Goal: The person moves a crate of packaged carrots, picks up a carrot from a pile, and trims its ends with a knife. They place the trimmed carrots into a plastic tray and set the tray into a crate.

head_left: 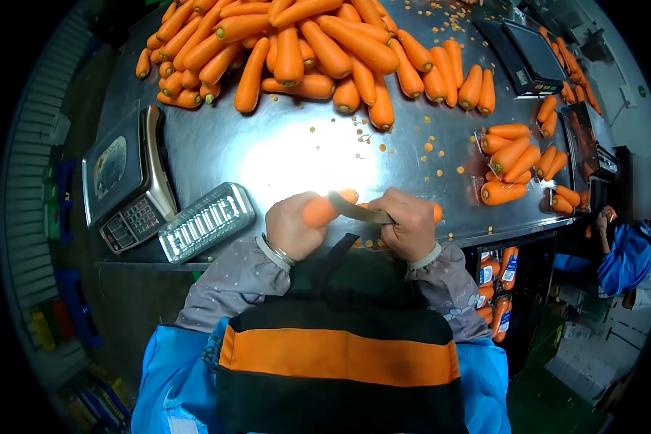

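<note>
Near the table's front edge, my left hand (294, 223) is wrapped round a carrot (319, 212). My right hand (408, 223) grips the handle end of a curved knife (356, 210), whose blade reaches left to the carrot's upper end. Part of another carrot (437, 213) shows just right of my right hand; the rest of it is hidden. Left of my left hand lies a clear plastic tray (207, 221), tilted beside a scale (133, 220).
A large pile of carrots (289, 54) covers the back of the metal table (217, 145), with small carrot slices scattered about. Bagged carrots (510, 155) and a second scale (524, 61) stand at the right. Another person (626, 253) is at the far right.
</note>
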`<state>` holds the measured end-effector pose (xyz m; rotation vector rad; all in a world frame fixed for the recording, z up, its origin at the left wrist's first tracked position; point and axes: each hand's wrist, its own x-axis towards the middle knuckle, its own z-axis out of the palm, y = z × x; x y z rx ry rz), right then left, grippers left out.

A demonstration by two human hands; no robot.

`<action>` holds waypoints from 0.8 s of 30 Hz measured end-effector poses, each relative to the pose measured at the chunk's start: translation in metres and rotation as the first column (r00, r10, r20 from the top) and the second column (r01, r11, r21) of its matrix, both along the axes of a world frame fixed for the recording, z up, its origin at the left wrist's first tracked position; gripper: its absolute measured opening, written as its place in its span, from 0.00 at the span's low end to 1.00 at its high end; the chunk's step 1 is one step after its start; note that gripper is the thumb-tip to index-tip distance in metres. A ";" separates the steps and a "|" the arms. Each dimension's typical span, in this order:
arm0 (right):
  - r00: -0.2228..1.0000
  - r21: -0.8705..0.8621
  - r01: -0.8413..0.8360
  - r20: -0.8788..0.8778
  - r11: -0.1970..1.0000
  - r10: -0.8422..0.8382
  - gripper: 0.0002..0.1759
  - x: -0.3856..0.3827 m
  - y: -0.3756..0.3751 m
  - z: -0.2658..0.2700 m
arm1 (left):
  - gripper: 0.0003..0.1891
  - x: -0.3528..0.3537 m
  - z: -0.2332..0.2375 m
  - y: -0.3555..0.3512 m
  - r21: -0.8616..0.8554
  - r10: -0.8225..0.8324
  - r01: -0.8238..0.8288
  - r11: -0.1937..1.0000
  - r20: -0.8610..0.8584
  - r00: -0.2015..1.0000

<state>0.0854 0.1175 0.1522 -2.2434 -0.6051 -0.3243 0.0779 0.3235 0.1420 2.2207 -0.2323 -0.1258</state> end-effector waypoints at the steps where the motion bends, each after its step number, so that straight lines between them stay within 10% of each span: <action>1: 1.000 0.003 -0.012 0.003 1.000 0.012 0.09 0.002 0.005 -0.001 | 0.12 -0.001 0.001 0.003 0.001 0.005 -0.005 1.000 0.001 1.000; 8: 1.000 -0.045 -0.029 -0.005 0.999 0.029 0.07 0.003 0.021 0.005 | 0.12 -0.004 0.006 0.010 0.030 -0.029 0.026 0.999 0.112 0.993; 13: 0.911 -0.132 0.170 -0.356 0.976 -0.207 0.09 0.011 -0.015 -0.053 | 0.09 -0.006 0.005 0.017 0.068 -0.048 0.037 0.997 0.167 0.985; 20: 0.896 0.211 0.306 -0.393 0.928 -0.206 0.14 -0.001 -0.016 -0.035 | 0.03 0.002 -0.003 0.010 0.039 0.018 -0.019 0.999 0.012 1.000; 24: 0.826 0.186 0.511 -0.375 0.839 -0.420 0.14 -0.017 -0.079 -0.052 | 0.23 0.031 -0.001 -0.014 0.225 -0.167 0.171 0.959 -0.038 0.985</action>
